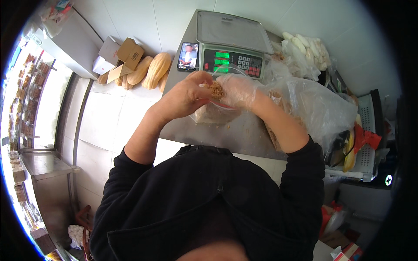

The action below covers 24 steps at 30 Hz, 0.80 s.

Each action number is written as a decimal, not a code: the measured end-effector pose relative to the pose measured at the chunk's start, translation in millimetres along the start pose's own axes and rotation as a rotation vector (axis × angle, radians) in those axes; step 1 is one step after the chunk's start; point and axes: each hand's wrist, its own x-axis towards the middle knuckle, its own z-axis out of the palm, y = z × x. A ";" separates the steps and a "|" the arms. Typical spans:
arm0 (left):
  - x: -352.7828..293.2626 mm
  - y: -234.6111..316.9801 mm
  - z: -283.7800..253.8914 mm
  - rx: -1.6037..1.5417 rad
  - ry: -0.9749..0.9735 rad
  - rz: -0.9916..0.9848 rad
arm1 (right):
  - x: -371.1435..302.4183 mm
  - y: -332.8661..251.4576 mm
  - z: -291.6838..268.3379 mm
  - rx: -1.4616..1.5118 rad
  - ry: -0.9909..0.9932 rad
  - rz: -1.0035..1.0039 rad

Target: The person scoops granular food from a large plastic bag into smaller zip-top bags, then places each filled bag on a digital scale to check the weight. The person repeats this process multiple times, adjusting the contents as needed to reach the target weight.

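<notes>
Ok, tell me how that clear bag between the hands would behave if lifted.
The clear bag would probably flop, since its walls look like thin film. With its mouth open, it might spill brown crumbs if tipped; stray bits on the metal counter hint at that.

Squashes (157,70): tan, elongated — heaped beside an open cardboard box (130,53)
Phone (188,56): screen lit, showing a person
Steel table (41,164): left side
Red plastic (368,137): crumpled — far right
</notes>
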 end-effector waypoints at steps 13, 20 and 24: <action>3.3 3.0 4.5 0.162 -0.026 0.032 | -10.4 20.0 -6.6 -0.003 -0.007 0.056; 4.4 3.1 8.4 0.169 -0.056 0.014 | -12.5 22.0 -3.0 0.049 0.094 -0.083; 5.3 3.5 7.7 0.186 -0.016 0.015 | -14.6 15.6 -7.4 0.027 0.104 -0.035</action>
